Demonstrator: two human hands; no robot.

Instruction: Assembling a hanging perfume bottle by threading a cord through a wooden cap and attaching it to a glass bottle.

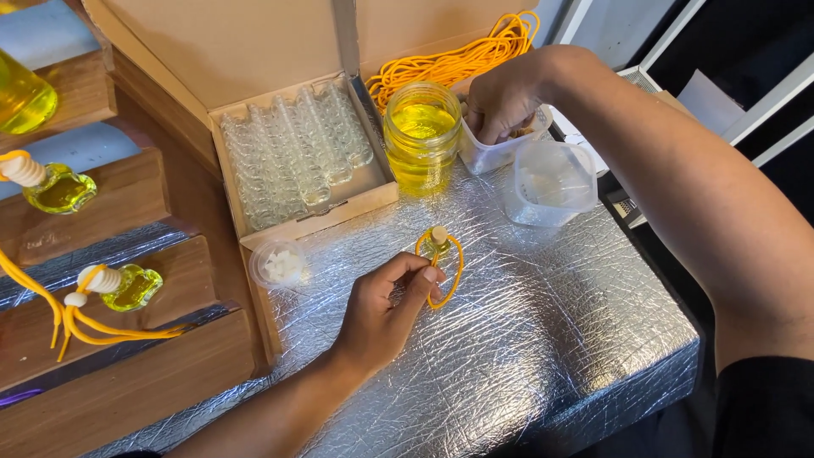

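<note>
My left hand [386,309] rests on the silver foil table top [543,339] and pinches the yellow cord loop [454,276] of a small glass bottle with a pale wooden cap [438,240]. My right hand [502,100] reaches into a clear plastic tub [492,153] at the back, fingers curled inside it; what they hold is hidden. A glass jar of yellow liquid [421,140] stands just left of that tub.
An open cardboard box [297,161] holds several empty small glass bottles. A small round dish of white stoppers [278,265] sits below it. A second clear tub [551,182], a bundle of yellow cord [458,55], and filled bottles [127,287] on wooden steps at left.
</note>
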